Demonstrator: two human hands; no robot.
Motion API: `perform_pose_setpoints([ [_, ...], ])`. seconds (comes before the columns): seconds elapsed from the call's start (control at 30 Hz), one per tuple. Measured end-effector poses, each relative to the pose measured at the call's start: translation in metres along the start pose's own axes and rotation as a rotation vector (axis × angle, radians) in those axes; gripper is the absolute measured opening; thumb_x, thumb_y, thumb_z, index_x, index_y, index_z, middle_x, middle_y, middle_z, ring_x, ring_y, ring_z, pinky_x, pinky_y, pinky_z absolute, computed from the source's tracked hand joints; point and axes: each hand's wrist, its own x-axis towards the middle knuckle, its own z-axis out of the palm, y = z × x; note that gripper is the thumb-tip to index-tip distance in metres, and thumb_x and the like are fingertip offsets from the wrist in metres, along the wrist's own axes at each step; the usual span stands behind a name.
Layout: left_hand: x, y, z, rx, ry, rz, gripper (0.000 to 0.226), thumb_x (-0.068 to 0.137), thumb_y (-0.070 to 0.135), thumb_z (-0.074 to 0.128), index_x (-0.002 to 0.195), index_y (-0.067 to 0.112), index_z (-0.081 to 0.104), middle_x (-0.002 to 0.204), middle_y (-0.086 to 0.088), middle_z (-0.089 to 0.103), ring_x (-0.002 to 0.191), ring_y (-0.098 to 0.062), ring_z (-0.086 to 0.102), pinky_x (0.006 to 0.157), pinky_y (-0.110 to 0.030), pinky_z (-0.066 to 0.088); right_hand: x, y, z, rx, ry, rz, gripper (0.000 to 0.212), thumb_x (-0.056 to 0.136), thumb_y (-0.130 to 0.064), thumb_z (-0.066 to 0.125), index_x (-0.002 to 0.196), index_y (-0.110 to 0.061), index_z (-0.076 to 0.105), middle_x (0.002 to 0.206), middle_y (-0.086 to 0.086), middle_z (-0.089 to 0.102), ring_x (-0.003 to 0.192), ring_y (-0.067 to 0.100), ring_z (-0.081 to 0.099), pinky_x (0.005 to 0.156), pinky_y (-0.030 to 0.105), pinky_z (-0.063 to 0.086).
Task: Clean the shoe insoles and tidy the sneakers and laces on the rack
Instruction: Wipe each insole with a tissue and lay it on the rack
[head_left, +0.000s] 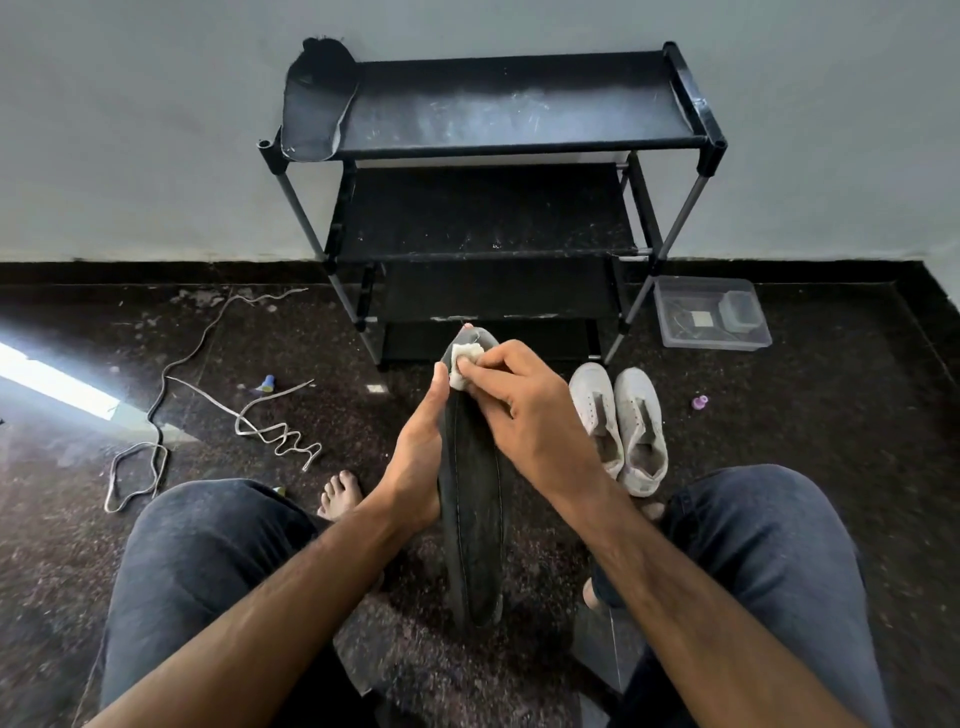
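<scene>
Head view shows the left hand (415, 457) holding a dark insole (475, 499) from its side, thumb along the edge and fingers curled behind it. The right hand (524, 410) pinches a small white pad (464, 365) against the insole's far end (near the toe). A second insole (317, 98) lies on the black rack (519, 111). White sneakers (621, 423) stand together on the floor, laces (218, 415) loose at the left.

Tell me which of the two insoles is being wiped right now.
The insole held upright by the left hand, while the right hand presses a white pad to its tip. The other insole lies untouched on the rack.
</scene>
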Motion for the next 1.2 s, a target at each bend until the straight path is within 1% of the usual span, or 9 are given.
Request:
perform_pose_setpoints([
  [0.1, -0.001, 0.0, 0.001, 0.014, -0.03, -0.005, 0.068, 0.106, 0.06, 0.024, 0.151, 0.014, 0.047, 0.144, -0.022, 0.057, 0.134, -0.034, 0.055, 0.105, -0.042, 0.053, 0.0, 0.003, 0.0, -0.067, 0.032, -0.024, 0.025, 0.096, -0.006, 0.067, 0.121, -0.004, 0.073, 0.11, 0.003, 0.066, 0.107, 0.016, 0.064, 0.094, 0.029, 0.055],
  [0.3, 0.002, -0.006, -0.002, 0.12, -0.091, 0.007, 0.063, 0.107, 0.056, 0.022, 0.158, 0.02, 0.036, 0.141, -0.021, 0.057, 0.108, -0.023, 0.07, 0.081, -0.037, 0.06, 0.007, 0.02, -0.011, -0.141, 0.096, 0.099, 0.013, 0.091, -0.003, 0.071, 0.102, -0.005, 0.078, 0.094, 0.0, 0.068, 0.086, 0.01, 0.065, 0.079, 0.026, 0.058],
  [0.47, 0.002, -0.008, -0.007, 0.154, -0.032, -0.037, 0.074, 0.102, 0.063, 0.023, 0.149, 0.012, 0.049, 0.142, -0.025, 0.057, 0.095, -0.022, 0.073, 0.075, -0.037, 0.062, 0.007, 0.039, -0.027, -0.093, 0.195, 0.336, 0.014, 0.087, -0.007, 0.078, 0.101, -0.01, 0.079, 0.094, -0.001, 0.072, 0.086, 0.007, 0.068, 0.079, 0.029, 0.059],
  [0.6, 0.001, -0.009, -0.002, 0.162, -0.001, -0.038, 0.07, 0.103, 0.061, 0.024, 0.142, 0.013, 0.057, 0.12, -0.018, 0.07, 0.096, -0.024, 0.073, 0.075, -0.038, 0.062, 0.004, 0.012, -0.023, 0.022, 0.098, 0.134, 0.019, 0.089, -0.002, 0.074, 0.107, -0.007, 0.077, 0.099, 0.001, 0.068, 0.09, 0.007, 0.066, 0.081, 0.016, 0.055],
  [0.73, -0.002, -0.012, -0.001, 0.108, 0.0, -0.069, 0.065, 0.103, 0.06, 0.028, 0.146, 0.018, 0.053, 0.136, -0.022, 0.063, 0.122, -0.033, 0.064, 0.095, -0.044, 0.059, 0.002, 0.008, -0.004, -0.041, 0.004, 0.029, 0.017, 0.089, 0.0, 0.072, 0.105, -0.005, 0.076, 0.097, 0.002, 0.065, 0.09, 0.012, 0.065, 0.084, 0.025, 0.056],
  [0.83, 0.0, -0.012, -0.004, 0.181, -0.06, -0.018, 0.062, 0.105, 0.057, 0.024, 0.153, 0.023, 0.044, 0.123, -0.018, 0.068, 0.096, -0.026, 0.07, 0.079, -0.037, 0.06, 0.006, 0.025, -0.011, -0.053, 0.093, 0.122, 0.014, 0.086, 0.001, 0.075, 0.099, -0.004, 0.078, 0.095, 0.001, 0.068, 0.085, 0.011, 0.067, 0.078, 0.025, 0.058],
  [0.93, 0.002, -0.013, -0.004, 0.237, -0.066, 0.013, 0.063, 0.102, 0.058, 0.022, 0.154, 0.028, 0.04, 0.135, -0.02, 0.063, 0.087, -0.021, 0.074, 0.069, -0.037, 0.061, 0.005, 0.041, -0.023, -0.08, 0.156, 0.272, 0.013, 0.085, -0.002, 0.078, 0.097, -0.007, 0.079, 0.093, 0.0, 0.069, 0.081, 0.009, 0.068, 0.073, 0.024, 0.058],
  [1.07, 0.003, -0.01, -0.005, 0.216, 0.048, -0.02, 0.071, 0.104, 0.061, 0.022, 0.144, 0.012, 0.055, 0.139, -0.017, 0.063, 0.116, -0.03, 0.068, 0.083, -0.043, 0.061, 0.003, 0.034, -0.034, -0.004, 0.186, 0.26, 0.015, 0.088, -0.004, 0.076, 0.102, -0.008, 0.078, 0.098, -0.001, 0.07, 0.087, 0.004, 0.068, 0.075, 0.009, 0.052],
  [1.2, 0.002, -0.009, -0.005, 0.101, 0.121, -0.027, 0.069, 0.106, 0.059, 0.028, 0.14, 0.008, 0.058, 0.133, -0.023, 0.065, 0.122, -0.033, 0.064, 0.107, -0.05, 0.05, -0.009, 0.012, -0.008, -0.009, -0.091, 0.079, 0.016, 0.087, -0.003, 0.075, 0.102, -0.009, 0.078, 0.097, -0.001, 0.068, 0.088, 0.008, 0.065, 0.082, 0.022, 0.055],
])
